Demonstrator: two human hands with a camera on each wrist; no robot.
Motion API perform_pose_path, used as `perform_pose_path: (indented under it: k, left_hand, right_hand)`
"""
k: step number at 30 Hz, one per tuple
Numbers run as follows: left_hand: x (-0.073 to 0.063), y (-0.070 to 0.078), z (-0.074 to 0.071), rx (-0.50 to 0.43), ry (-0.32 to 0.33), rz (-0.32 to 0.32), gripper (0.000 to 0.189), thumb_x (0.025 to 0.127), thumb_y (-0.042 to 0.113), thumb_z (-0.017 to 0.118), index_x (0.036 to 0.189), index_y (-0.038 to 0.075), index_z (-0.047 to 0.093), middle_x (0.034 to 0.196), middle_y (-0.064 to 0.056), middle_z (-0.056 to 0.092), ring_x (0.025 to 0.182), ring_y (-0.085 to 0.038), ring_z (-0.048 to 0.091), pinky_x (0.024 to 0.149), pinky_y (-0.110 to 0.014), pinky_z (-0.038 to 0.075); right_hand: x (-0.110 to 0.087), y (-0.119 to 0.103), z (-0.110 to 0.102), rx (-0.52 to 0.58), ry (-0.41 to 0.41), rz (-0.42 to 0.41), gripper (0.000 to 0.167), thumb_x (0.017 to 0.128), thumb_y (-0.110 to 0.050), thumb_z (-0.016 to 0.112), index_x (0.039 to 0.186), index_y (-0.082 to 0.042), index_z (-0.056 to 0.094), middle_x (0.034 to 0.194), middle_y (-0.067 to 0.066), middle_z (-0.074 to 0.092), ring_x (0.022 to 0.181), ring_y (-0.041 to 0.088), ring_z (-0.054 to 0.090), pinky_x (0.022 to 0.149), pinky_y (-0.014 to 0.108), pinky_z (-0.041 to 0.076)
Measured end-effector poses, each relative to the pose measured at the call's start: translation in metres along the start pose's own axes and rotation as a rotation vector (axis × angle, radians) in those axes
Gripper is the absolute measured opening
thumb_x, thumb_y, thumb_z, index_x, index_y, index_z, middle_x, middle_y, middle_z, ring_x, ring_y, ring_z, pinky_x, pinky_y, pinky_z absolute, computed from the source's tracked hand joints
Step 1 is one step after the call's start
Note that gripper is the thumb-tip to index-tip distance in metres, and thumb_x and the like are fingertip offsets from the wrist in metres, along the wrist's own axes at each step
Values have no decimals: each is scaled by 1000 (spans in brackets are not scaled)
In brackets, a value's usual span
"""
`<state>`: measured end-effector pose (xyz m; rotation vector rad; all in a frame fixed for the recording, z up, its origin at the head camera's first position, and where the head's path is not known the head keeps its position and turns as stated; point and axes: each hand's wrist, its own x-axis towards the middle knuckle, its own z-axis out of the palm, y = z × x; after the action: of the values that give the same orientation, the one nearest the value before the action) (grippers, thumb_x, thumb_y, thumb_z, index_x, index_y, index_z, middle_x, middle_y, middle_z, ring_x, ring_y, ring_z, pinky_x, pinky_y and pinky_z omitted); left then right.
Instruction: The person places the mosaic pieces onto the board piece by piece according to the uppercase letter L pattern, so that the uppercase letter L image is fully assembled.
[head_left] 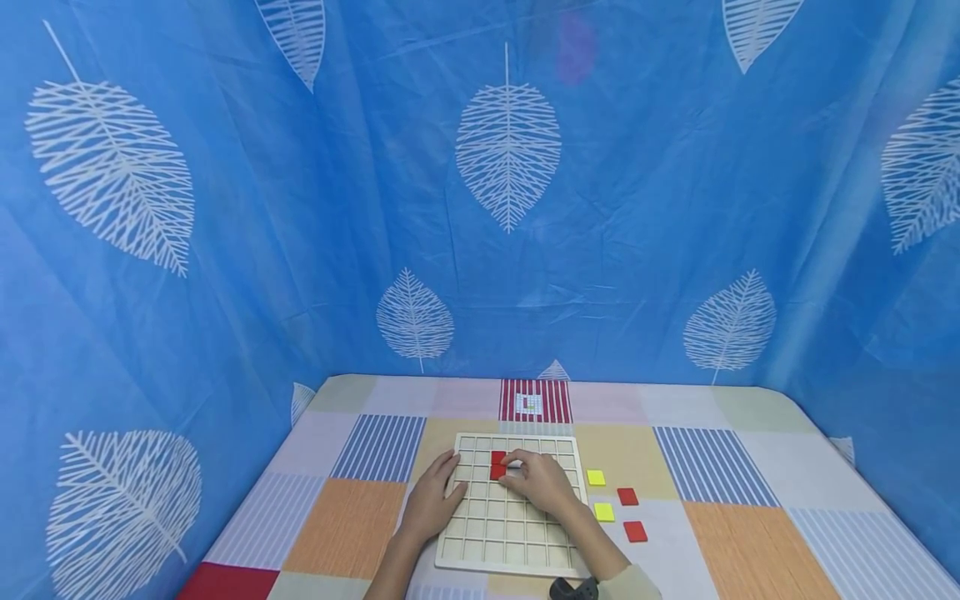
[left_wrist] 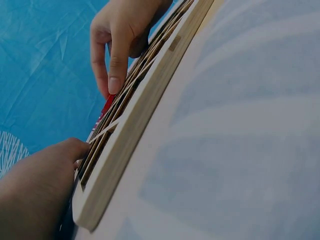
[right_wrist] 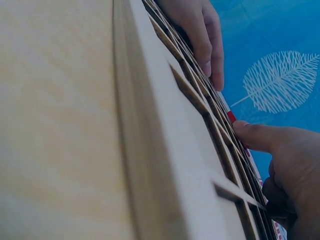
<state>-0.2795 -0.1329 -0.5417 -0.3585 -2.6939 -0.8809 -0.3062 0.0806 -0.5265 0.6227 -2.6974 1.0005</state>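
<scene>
A pale wooden grid board (head_left: 495,530) lies on the table, with two red square tiles (head_left: 498,472) one above the other in its upper cells. My right hand (head_left: 543,483) is over the board, thumb and index fingertips pinching at the lower tile's right side. In the left wrist view the same red tile (left_wrist: 107,103) shows under the right fingertips. My left hand (head_left: 430,503) rests against the board's left edge, fingers extended along the rim and thumb lying over it. In the right wrist view the left fingers (right_wrist: 216,65) point down at the far edge.
Right of the board lie two yellow tiles (head_left: 603,512) and two red tiles (head_left: 634,532). A patchwork cloth (head_left: 352,517) covers the table. Blue curtains (head_left: 630,217) with white leaf prints hang behind and at both sides. A dark band (head_left: 573,589) is on the right wrist.
</scene>
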Motion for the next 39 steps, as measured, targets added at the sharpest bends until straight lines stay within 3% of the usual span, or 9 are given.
perform_pose_path:
  k: [8, 19, 25, 32, 39]
  left_hand:
    - [-1, 3, -2, -14, 2, -5, 48, 89, 27, 58, 129, 2, 52, 136, -15, 45, 122, -34, 44, 98, -48, 39]
    - [0, 1, 0, -8, 10, 4, 48, 88, 27, 58, 129, 2, 52, 136, -15, 45, 123, -33, 44, 98, -46, 39]
    - [0, 0, 1, -4, 15, 8, 49, 89, 28, 58, 129, 2, 52, 136, -14, 46, 123, -32, 45, 98, -46, 39]
    - [-2, 0, 2, -5, 18, 1, 48, 88, 28, 59, 129, 2, 52, 135, -14, 46, 122, -33, 45, 98, -46, 39]
    - [-1, 0, 1, 13, 10, -9, 49, 89, 30, 58, 130, 3, 52, 136, -13, 45, 122, -32, 45, 98, -46, 40]
  right_hand:
    - [0, -2, -1, -17, -8, 13, 28, 79, -38, 71, 101, -19, 69, 44, -14, 30, 40, 1, 23, 38, 19, 22]
    - [-9, 10, -14, 158, -20, 22, 31, 80, -34, 71, 106, -16, 68, 45, -12, 29, 41, 2, 21, 37, 19, 24]
    - [-16, 21, -37, 190, 28, 72, 26, 79, -27, 73, 102, -16, 69, 46, -10, 29, 42, 2, 20, 37, 19, 22]
    - [-24, 33, -73, 137, 84, 137, 26, 79, -23, 74, 104, -16, 69, 46, -7, 29, 41, 4, 21, 38, 19, 21]
    - [-40, 59, -109, 155, 154, 161, 33, 78, -29, 74, 107, -16, 67, 48, -6, 27, 41, 5, 20, 33, 22, 21]
